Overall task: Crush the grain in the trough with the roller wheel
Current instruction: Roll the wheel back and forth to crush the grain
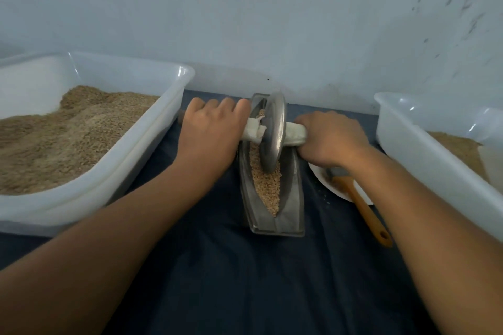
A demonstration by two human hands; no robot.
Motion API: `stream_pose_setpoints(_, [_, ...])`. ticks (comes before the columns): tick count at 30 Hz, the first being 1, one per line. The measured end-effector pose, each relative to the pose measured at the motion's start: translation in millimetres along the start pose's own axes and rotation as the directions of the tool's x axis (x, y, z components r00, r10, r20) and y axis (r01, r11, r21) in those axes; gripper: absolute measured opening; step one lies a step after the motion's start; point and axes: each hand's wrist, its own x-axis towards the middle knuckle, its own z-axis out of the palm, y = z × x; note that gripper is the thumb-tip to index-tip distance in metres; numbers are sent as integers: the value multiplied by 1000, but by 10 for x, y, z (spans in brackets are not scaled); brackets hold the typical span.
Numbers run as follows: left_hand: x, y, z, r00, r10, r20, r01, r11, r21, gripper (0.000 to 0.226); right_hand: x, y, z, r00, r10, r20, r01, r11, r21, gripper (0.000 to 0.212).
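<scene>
A narrow metal trough (292, 198) lies lengthwise on the dark blue cloth, with tan grain (268, 185) along its groove. A metal roller wheel (272, 134) stands upright in the groove near the trough's middle, on the grain. Its axle handle is wrapped in pale cloth (294, 133) on both sides. My left hand (211, 128) grips the left end of the handle. My right hand (330, 139) grips the right end. Both palms hide the handle ends.
A large white tub (152, 130) heaped with grain stands at the left. A second white tub (424, 152) with some grain stands at the right. A white plate (322, 179) with a wooden-handled brush (364, 207) lies beside the trough. A pale wall is close behind.
</scene>
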Motion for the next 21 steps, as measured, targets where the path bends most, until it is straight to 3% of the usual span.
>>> stream_pose_setpoints(6, [-137,45,-148,1000,17,5,-17,1000,5,28,-288,-71,111,978,42,-204,-54,997,-54,15])
stream_pose_setpoints(10, [-189,66,-235,999,28,-15,-28,1000,-6,28,-405,-104,121,972,72,-224,-81,996,-33,18])
stream_pose_setpoints(15, [-274,7,-244,996,-49,-78,37,988,-150,22,-463,-138,122,946,71,-315,-97,993,-67,20])
stream_pose_setpoints(21, [-220,15,-312,997,-50,-63,40,988,-151,30,-496,-138,-13,926,76,-371,-127,985,-114,18])
